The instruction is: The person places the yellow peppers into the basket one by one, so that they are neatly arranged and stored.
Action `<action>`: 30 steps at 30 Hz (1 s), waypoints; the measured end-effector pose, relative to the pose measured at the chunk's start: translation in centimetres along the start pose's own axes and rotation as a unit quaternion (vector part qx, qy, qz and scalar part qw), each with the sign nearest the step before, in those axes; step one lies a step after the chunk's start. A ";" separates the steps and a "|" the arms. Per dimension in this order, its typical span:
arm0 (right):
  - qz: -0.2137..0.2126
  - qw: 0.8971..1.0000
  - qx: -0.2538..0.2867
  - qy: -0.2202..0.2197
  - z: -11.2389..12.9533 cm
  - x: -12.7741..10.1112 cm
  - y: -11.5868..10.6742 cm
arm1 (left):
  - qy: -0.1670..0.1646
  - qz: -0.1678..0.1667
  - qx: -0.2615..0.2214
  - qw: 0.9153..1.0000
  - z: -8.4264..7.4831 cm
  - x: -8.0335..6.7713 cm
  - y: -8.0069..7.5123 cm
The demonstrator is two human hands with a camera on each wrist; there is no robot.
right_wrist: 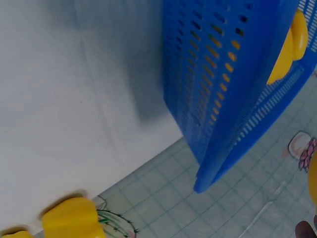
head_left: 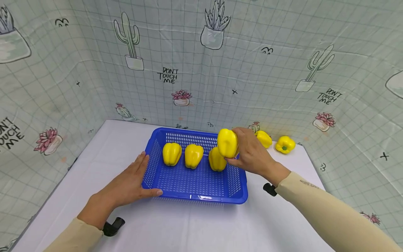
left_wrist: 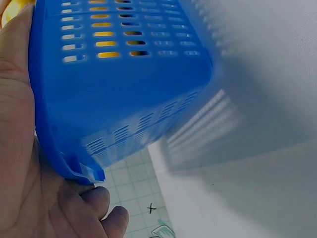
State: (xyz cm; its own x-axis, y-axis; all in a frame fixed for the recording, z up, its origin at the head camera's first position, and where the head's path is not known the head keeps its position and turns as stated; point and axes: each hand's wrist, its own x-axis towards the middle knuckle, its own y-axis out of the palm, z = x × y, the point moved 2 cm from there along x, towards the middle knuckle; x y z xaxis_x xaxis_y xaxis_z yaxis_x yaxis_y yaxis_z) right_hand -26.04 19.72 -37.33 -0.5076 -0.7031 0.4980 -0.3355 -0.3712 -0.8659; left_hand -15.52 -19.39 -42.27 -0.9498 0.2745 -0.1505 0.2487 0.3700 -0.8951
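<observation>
Fingers and thumb of the right hand [head_left: 253, 152] curl round the right side of a yellow bell pepper [head_left: 227, 143], parted about as wide as its body, and hold it raised over the right end of a blue perforated basket [head_left: 189, 196]. The left hand [head_left: 129, 180] spans the near left corner, fingers fairly straight along the left rim and thumb out along the near rim, pinching nothing small; that light pressure looks enough to keep the basket from sliding. Held this way, the pepper calls for a firm but gentle grip, with knuckles kept above the right rim. It overlaps the right pepper [head_left: 217, 161] in the head view; whether they touch is unclear, so a slow, upright path seems safest. The left pepper [head_left: 171, 154] and middle pepper [head_left: 193, 156] stand apart toward the far side. Bare mesh floor shows along the near side, the roomiest stretch inside the walls. Beyond the right rim, two loose peppers [head_left: 285, 144] sit on the white table [head_left: 201, 231] near the patterned backdrop [head_left: 201, 70], limiting far-right elbow room.
</observation>
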 end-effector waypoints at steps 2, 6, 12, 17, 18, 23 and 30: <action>0.000 1.000 -0.005 -0.013 0.6 0.8 0.3 | -0.002 0.003 -0.001 1.000 0.0 0.0 0.1; 0.002 1.000 -0.010 -0.028 1.7 2.1 1.0 | -0.005 0.006 -0.005 1.000 0.1 -0.1 0.1; 0.043 0.999 0.000 -0.013 3.6 3.9 1.7 | 0.000 0.003 -0.009 1.000 0.1 -0.1 0.0; 0.083 0.997 -0.005 -0.006 5.1 5.4 2.3 | 0.008 -0.005 -0.008 1.000 0.1 -0.1 -0.2; 0.089 0.996 -0.007 -0.007 5.4 5.7 2.5 | 0.008 -0.005 -0.007 1.000 0.1 -0.1 -0.2; 0.111 0.993 -0.017 -0.028 7.1 7.1 3.3 | 0.005 -0.006 -0.001 1.000 0.0 0.0 -0.3; 0.117 0.991 -0.023 -0.063 9.3 8.9 4.9 | 0.004 -0.003 -0.007 1.000 0.1 -0.1 -0.2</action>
State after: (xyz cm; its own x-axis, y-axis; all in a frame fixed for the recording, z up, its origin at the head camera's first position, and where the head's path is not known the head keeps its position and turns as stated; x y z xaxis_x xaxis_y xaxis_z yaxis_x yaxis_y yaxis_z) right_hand -24.77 6.00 -37.57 -0.4739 -0.8379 0.2708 -0.2572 -0.1625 -0.9526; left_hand -15.48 -19.63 -42.11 -0.9499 0.2789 -0.1411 0.2450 0.3840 -0.8902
